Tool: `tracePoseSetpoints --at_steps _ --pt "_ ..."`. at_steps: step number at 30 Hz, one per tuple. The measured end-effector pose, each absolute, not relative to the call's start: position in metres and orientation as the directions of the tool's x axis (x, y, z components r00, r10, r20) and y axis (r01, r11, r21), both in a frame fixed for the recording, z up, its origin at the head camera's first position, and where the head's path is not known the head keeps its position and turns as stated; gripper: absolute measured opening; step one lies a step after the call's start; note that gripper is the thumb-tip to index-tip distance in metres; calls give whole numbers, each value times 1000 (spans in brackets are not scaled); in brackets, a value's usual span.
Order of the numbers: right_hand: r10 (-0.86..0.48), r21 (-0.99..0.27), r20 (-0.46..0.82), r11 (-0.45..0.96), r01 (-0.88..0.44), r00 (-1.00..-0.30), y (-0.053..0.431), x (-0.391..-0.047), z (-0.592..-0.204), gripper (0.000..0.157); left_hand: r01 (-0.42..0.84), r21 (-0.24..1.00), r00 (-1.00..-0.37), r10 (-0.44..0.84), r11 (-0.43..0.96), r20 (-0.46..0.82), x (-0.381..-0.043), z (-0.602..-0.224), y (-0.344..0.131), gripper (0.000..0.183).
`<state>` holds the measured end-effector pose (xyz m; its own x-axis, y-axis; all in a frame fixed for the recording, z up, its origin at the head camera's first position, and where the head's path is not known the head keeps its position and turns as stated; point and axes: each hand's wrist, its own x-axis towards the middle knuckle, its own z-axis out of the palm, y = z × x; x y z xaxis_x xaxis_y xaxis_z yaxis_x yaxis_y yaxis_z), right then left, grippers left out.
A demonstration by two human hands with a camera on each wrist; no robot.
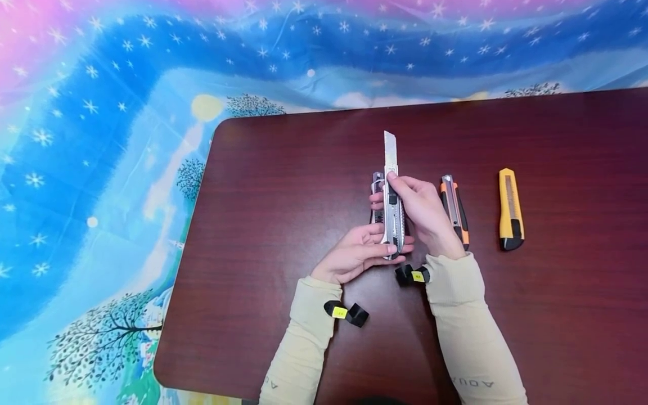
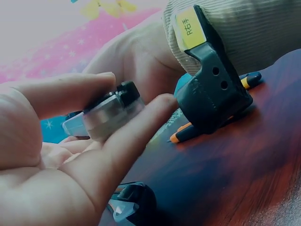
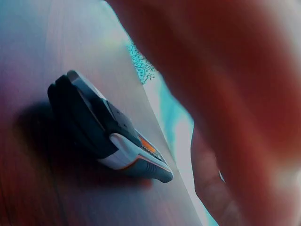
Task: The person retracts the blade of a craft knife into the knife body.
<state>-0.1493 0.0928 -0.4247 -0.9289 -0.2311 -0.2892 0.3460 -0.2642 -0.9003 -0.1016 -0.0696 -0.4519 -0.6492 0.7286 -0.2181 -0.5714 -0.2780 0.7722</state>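
Observation:
A silver snap-off utility knife is held upright between both hands, its blade extended and pointing away from me. My left hand grips the lower end, thumb on the front face. In the left wrist view, that end of the knife sits between thumb and fingers. My right hand holds the upper body, its thumb just below the blade. Behind the held knife, a dark grey cutter lies on the table, partly hidden; the right wrist view shows a black and grey cutter beside the blurred right hand.
To the right lie an orange and black cutter and a yellow cutter with a black end. All rest on the dark red wooden table. A patterned blue cloth hangs beyond its edges. Each wrist wears a black camera.

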Motion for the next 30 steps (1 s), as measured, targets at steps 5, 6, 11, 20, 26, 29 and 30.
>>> tracePoseSetpoints --at_steps 5,6,11,20,26,29,30 --pt "-217 -889 -316 -274 368 -924 90 -150 -426 57 -556 791 -654 722 -257 -226 -103 -455 -69 49" --pt "-224 -884 -326 -272 380 -919 89 -150 -426 57 -548 797 -657 719 -252 -225 -103 -455 -69 48" --pt "-254 -876 -376 -216 431 -891 86 -150 -428 52 -525 816 -675 703 -240 -227 -103 -456 -70 46" --pt "-237 -890 -376 -176 420 -896 80 -150 -432 54 -522 822 -688 683 -229 -247 -103 -456 -71 43" --pt "-207 -892 -379 -176 416 -902 76 -150 -433 52 -509 836 -702 660 -204 -266 -102 -457 -71 40" --pt "-198 -889 -380 -191 416 -904 73 -150 -433 48 -512 836 -704 656 -199 -274 -102 -457 -71 39" --pt "-195 -890 -378 -193 413 -905 73 -149 -434 47 -515 834 -703 655 -200 -277 -102 -457 -71 39"
